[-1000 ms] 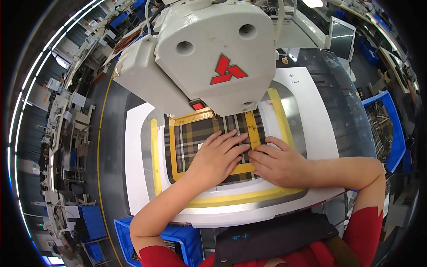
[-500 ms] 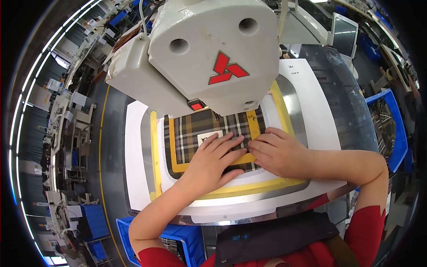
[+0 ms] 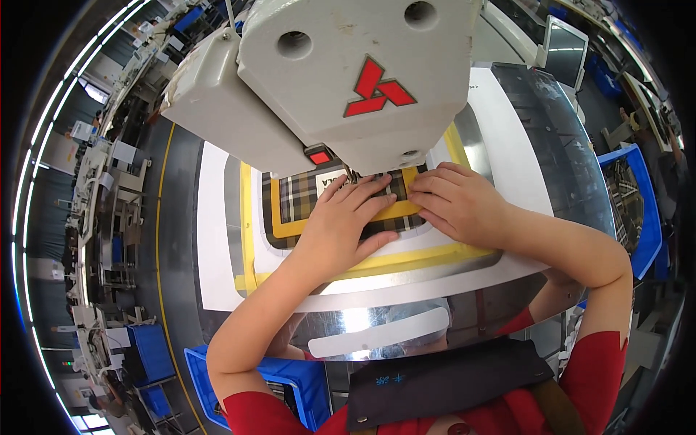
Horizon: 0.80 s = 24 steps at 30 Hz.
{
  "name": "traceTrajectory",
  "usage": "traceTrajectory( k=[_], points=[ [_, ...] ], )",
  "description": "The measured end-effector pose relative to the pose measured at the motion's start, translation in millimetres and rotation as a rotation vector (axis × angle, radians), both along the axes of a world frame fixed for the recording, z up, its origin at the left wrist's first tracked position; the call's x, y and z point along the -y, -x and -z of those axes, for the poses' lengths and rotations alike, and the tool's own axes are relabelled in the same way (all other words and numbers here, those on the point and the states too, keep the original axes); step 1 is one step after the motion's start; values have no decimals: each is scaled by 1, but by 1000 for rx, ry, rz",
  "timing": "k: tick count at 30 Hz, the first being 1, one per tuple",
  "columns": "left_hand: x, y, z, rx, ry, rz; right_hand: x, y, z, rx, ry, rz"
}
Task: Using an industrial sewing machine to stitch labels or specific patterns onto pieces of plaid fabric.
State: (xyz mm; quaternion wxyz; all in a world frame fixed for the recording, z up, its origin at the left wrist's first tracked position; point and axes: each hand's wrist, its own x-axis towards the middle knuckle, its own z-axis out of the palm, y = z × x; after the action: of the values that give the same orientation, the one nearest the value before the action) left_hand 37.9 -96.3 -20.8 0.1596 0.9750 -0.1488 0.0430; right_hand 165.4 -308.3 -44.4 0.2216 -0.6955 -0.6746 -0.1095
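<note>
A piece of plaid cloth (image 3: 297, 194) lies inside an orange-yellow rectangular frame (image 3: 291, 229), with a white label (image 3: 328, 181) on it. My left hand (image 3: 342, 219) rests palm-down on the cloth and the frame's near side, fingers spread, their tips close to the label. My right hand (image 3: 464, 201) lies over the frame's right corner with its fingers stretched out. Neither hand grips anything. Just beyond my left fingertips, the needle area (image 3: 352, 174) of a white sewing machine (image 3: 312, 94) comes down by the label; the machine head hides the cloth's far part.
Under the cloth is a white sheet (image 3: 217, 268) with a metal plate edged in yellow tape (image 3: 245, 210). The shiny table edge (image 3: 290, 335) carries a white strip (image 3: 380, 332). Blue bins stand at lower left (image 3: 312, 391) and right (image 3: 649, 210), the right one holding plaid pieces.
The white sheet, plate, frame and cloth have slid away from me under the machine head, both hands moving along with them. More of the shiny near table edge shows.
</note>
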Motion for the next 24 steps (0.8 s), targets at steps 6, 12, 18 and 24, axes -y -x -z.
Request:
traceTrajectory(
  k=[6,12,18,24],
  points=[
    [-13,-10,-2,23,7,-28,-12,-6,1,-24,-7,66],
    [-21,-11,0,110,18,-81,-26,-13,-8,-3,-10,81],
    [-33,1,-8,124,74,-90,-38,-3,-13,4,-41,84],
    [-37,9,-13,111,45,-88,-44,3,-18,-22,-40,70]
  ],
)
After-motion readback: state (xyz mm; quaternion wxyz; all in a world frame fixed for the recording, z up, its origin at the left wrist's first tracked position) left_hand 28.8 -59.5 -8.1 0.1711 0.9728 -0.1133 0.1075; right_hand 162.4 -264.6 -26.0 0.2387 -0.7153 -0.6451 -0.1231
